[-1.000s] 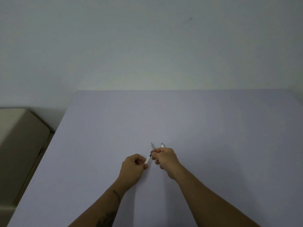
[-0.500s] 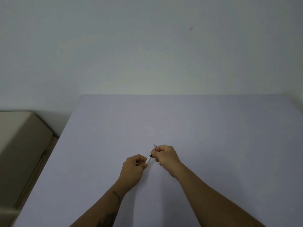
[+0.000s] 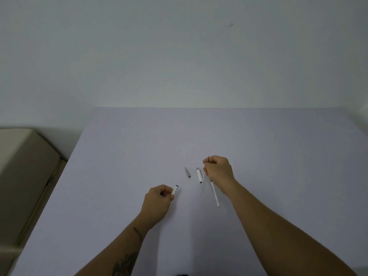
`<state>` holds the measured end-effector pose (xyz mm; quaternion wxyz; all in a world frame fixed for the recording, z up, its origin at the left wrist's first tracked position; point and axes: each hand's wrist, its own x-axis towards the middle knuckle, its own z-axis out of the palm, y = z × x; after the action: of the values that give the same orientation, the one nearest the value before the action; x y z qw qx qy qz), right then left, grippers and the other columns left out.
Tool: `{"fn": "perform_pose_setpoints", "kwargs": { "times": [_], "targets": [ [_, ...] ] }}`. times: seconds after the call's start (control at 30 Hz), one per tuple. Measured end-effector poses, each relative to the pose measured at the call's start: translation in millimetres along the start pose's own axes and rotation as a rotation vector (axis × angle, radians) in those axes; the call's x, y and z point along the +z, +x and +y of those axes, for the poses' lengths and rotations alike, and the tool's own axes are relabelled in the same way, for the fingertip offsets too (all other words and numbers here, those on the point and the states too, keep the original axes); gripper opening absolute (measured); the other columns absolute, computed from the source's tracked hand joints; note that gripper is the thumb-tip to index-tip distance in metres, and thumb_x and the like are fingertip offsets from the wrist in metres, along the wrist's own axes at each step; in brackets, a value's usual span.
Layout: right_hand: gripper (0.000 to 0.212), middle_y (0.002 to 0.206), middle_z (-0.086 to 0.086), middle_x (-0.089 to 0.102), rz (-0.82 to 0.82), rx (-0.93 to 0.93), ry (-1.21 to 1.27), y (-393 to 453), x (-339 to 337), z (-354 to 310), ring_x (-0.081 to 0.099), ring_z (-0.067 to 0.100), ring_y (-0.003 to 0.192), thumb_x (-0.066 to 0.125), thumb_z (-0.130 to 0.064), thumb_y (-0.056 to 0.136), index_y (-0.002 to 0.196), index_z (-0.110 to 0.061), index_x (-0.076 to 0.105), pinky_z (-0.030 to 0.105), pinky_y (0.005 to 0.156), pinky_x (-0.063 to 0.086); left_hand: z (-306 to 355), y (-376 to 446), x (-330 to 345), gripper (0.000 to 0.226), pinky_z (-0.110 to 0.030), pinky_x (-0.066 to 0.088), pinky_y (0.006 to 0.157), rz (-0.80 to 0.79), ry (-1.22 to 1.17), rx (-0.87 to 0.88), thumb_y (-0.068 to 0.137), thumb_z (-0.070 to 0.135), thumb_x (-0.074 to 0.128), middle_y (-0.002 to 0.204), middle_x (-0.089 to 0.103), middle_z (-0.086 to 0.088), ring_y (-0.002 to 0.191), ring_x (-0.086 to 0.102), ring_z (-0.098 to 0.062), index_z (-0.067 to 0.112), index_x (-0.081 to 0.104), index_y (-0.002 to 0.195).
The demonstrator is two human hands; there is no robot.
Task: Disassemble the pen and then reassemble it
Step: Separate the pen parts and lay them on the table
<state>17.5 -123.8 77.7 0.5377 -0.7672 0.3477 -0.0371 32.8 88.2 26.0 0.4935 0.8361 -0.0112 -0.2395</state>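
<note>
The pen is in pieces on the pale table (image 3: 258, 146). My left hand (image 3: 158, 202) is closed around a white barrel section (image 3: 175, 189), whose open end sticks out up and to the right. My right hand (image 3: 218, 170) pinches the thin white ink refill (image 3: 214, 193); its metal tip pokes out above my fingers and its long tail slants down toward me. Between the hands two loose parts lie on the table: a grey pointed tip cone (image 3: 187, 172) and a white cap piece (image 3: 199, 175) with a silver end.
A beige cushioned seat (image 3: 22, 176) stands off the table's left edge. A plain wall rises behind the table's far edge.
My hands were together pulling at the pen; they have moved apart. The refill has come out of the barrel with my right hand, and the tip cone and cap piece are now uncovered.
</note>
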Motion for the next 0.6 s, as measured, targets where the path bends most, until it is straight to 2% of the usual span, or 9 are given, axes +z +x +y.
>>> {"fn": "perform_pose_setpoints", "kwargs": {
  "times": [0.07,0.13,0.23,0.3,0.47,0.6],
  "targets": [
    [0.022,0.081,0.002,0.072,-0.009,0.037,-0.18,0,-3,20,0.067,0.022,0.077,0.052,-0.007,0.084,0.078,-0.018,0.071,0.033,0.071,0.054,-1,1,3,0.01,-0.029,0.048,0.061,-0.013,0.01,-0.001,0.086,0.012,0.064,0.078,0.064,-0.003,0.063,0.055,-0.016,0.017,0.071,0.082],
    [0.018,0.087,0.005,0.07,-0.001,0.053,-0.325,-1,-4,40,0.066,0.026,0.082,0.054,-0.008,0.082,0.087,-0.011,0.071,0.035,0.074,0.056,-1,1,6,0.01,-0.03,0.048,0.062,-0.026,0.019,0.0,0.086,0.012,0.064,0.079,0.064,-0.004,0.063,0.055,-0.016,0.017,0.071,0.082],
    [0.02,0.083,-0.002,0.055,0.007,0.03,-0.463,-4,0,56,0.057,0.021,0.075,0.059,-0.009,0.081,0.1,-0.017,0.057,0.028,0.064,0.044,-1,3,11,0.009,-0.03,0.049,0.064,-0.041,0.04,-0.005,0.086,0.013,0.064,0.081,0.065,-0.004,0.065,0.055,-0.016,0.018,0.071,0.083],
    [0.024,0.078,-0.003,0.047,0.006,0.004,-0.531,-3,5,60,0.053,0.02,0.069,0.057,-0.008,0.08,0.098,-0.02,0.046,0.029,0.058,0.039,-1,3,13,0.009,-0.03,0.049,0.064,-0.051,0.053,-0.009,0.086,0.013,0.064,0.081,0.065,-0.004,0.065,0.055,-0.016,0.018,0.071,0.083],
    [0.027,0.08,0.003,0.05,0.011,-0.06,-0.688,2,17,67,0.059,0.029,0.073,0.053,-0.008,0.08,0.102,-0.014,0.039,0.033,0.058,0.041,-1,3,18,0.01,-0.028,0.048,0.063,-0.072,0.082,-0.022,0.087,0.015,0.063,0.08,0.065,-0.001,0.065,0.055,-0.015,0.019,0.07,0.08],
    [0.031,0.078,0.002,0.051,0.02,-0.102,-0.782,6,22,70,0.054,0.027,0.068,0.056,-0.011,0.08,0.106,-0.013,0.039,0.032,0.058,0.039,0,6,20,0.009,-0.03,0.048,0.065,-0.082,0.094,-0.033,0.087,0.014,0.063,0.078,0.063,-0.001,0.066,0.054,-0.015,0.017,0.069,0.08]
  ]
}}
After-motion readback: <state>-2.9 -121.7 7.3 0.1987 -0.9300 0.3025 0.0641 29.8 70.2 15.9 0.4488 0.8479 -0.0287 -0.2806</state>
